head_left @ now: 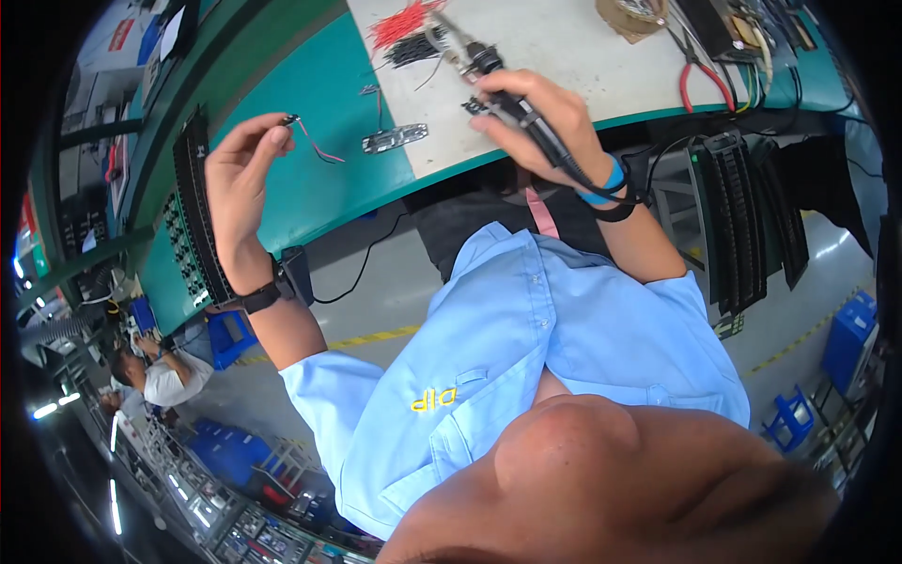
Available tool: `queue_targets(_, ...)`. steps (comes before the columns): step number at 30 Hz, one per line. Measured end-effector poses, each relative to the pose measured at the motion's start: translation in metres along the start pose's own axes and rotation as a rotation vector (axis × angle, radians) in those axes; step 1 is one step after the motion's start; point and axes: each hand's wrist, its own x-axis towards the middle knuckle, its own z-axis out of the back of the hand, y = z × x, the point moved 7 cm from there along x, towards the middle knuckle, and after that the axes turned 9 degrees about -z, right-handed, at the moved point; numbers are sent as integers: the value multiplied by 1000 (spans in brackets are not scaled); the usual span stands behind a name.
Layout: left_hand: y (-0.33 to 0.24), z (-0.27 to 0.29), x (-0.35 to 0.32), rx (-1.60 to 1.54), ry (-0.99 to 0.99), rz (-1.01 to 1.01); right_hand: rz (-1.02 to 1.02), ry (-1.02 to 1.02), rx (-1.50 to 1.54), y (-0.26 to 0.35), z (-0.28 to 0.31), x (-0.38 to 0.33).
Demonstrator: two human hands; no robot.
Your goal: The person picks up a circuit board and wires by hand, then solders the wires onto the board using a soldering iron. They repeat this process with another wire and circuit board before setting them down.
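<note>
Head view, left hand (241,180) pinching wired part (292,120), right hand (562,117) gripping — seemingly — soldering iron (543,134), shirt (507,343) lettered yellow

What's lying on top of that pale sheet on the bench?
Red wires, black wires and red-handled pliers, among other things. Whatever lies behind the right hand and its black-handled tool is covered.

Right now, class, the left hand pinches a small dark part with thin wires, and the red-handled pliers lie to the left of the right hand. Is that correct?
Not quite: the head view shows the red-handled pliers to the right of the right hand. The left hand does pinch a small dark part with thin wires.
</note>
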Motion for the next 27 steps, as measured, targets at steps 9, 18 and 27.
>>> queue_targets(9,50,-2,-21,868,-51,-136,-118,-98,-80,-37,31,6)
queue_targets(18,17,-96,-39,642,164,-308,-161,-140,-34,-56,38,3)
queue_targets(27,-52,-86,-13,638,-155,-477,-216,-176,-157,-52,51,-3)
